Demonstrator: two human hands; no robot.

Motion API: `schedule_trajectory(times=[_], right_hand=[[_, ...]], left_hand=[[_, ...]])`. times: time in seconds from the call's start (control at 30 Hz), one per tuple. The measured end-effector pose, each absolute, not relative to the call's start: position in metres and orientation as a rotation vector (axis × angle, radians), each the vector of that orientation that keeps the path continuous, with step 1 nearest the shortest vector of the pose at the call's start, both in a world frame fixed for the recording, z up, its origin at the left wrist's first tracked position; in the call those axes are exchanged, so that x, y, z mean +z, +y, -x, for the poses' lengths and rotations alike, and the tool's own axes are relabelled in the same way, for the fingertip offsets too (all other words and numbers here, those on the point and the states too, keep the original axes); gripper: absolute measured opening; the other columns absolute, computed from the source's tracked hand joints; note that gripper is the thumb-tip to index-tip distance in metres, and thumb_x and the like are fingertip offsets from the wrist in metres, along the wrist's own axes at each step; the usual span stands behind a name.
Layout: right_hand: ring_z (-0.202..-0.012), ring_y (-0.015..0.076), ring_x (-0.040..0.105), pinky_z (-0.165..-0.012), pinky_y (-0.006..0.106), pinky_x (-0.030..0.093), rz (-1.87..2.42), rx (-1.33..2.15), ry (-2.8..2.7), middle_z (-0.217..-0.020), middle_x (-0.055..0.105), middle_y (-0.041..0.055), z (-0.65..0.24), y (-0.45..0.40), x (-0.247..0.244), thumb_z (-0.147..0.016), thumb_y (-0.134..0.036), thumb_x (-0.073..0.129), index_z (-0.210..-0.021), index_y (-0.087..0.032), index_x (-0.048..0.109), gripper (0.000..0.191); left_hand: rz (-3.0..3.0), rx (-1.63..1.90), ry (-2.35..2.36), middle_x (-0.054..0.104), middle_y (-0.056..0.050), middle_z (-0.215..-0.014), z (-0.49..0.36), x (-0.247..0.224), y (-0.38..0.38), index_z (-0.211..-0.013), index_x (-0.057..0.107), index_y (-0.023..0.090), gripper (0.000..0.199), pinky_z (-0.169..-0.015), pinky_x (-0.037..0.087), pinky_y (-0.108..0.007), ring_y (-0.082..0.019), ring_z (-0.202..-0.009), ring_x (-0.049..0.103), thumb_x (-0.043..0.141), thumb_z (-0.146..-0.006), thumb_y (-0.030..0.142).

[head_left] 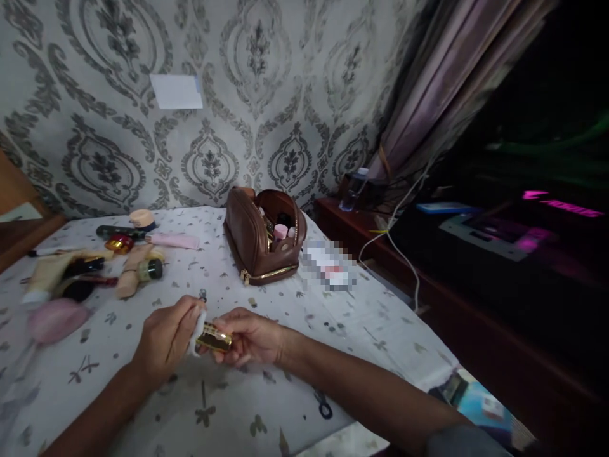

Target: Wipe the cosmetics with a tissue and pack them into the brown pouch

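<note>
Near the front middle of the patterned white cloth (228, 406), my two hands meet. My right hand (250, 336) is closed on a small shiny gold item (216, 337). A white cloth or tissue (196, 333) is pinched in my left hand (169, 333), pressed against the left end of the gold item. Beyond them stands a brown leather bag (247, 238), unzipped, with a pink-lidded jar (280, 231) and other small items inside.
Cosmetics lie at the left: a pink puff-like oval (58, 320), a pink tube (174, 240), a red-gold jar (118, 244) and several bottles. A blurred packet (330, 265) is right of the bag. A white cable (404, 257) and water bottle (353, 190) are farther right.
</note>
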State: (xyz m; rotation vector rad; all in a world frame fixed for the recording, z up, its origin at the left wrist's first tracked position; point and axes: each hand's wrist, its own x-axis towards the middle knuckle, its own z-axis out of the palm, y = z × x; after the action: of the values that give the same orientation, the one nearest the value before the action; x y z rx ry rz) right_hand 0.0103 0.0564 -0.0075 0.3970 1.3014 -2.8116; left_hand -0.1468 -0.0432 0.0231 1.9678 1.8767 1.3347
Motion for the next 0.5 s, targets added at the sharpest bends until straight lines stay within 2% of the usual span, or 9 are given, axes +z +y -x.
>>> schedule_trajectory(times=[0.1,0.3,0.4,0.5], right_hand=[[-0.044,0.0051,0.044,-0.040,0.019,0.021,-0.296,-2.813,1.258,-0.065,0.067,0.0048,-0.013,0.057,-0.007,-0.078,-0.047,0.074,-0.085,-0.008,0.065,0.040],[-0.059,0.0087,0.061,-0.051,0.019,0.039,-0.279,-2.758,1.609,-0.076,0.067,0.0016,-0.013,0.045,0.001,-0.068,-0.057,0.080,-0.087,-0.012,0.066,0.050],[-0.054,0.0062,0.058,-0.051,0.019,0.040,-0.290,-2.719,1.801,-0.076,0.064,-0.0012,-0.011,0.041,0.001,-0.068,-0.061,0.078,-0.084,-0.014,0.065,0.051],[-0.058,0.0068,0.057,-0.049,0.018,0.040,-0.368,-2.714,1.948,-0.075,0.062,-0.0023,-0.009,0.041,-0.005,-0.063,-0.062,0.080,-0.083,-0.015,0.063,0.053]], left_hand=[[-1.924,1.401,1.897,0.048,0.006,-0.044,0.146,0.023,-0.047,-0.080,0.064,0.026,0.029,-0.048,0.040,-0.025,-0.014,-0.039,0.045,0.044,-0.094,0.042],[-1.358,1.514,1.829,0.058,0.002,-0.053,0.138,0.028,-0.040,-0.078,0.058,0.024,0.040,-0.039,0.040,-0.025,-0.014,-0.039,0.050,0.040,-0.094,0.056],[-1.116,1.521,1.757,0.059,0.002,-0.054,0.134,0.033,-0.037,-0.078,0.055,0.024,0.042,-0.035,0.042,-0.026,-0.016,-0.039,0.050,0.042,-0.091,0.062],[-1.218,1.512,1.778,0.060,0.000,-0.058,0.134,0.033,-0.035,-0.075,0.056,0.023,0.040,-0.042,0.047,-0.027,-0.016,-0.045,0.054,0.046,-0.089,0.059]])
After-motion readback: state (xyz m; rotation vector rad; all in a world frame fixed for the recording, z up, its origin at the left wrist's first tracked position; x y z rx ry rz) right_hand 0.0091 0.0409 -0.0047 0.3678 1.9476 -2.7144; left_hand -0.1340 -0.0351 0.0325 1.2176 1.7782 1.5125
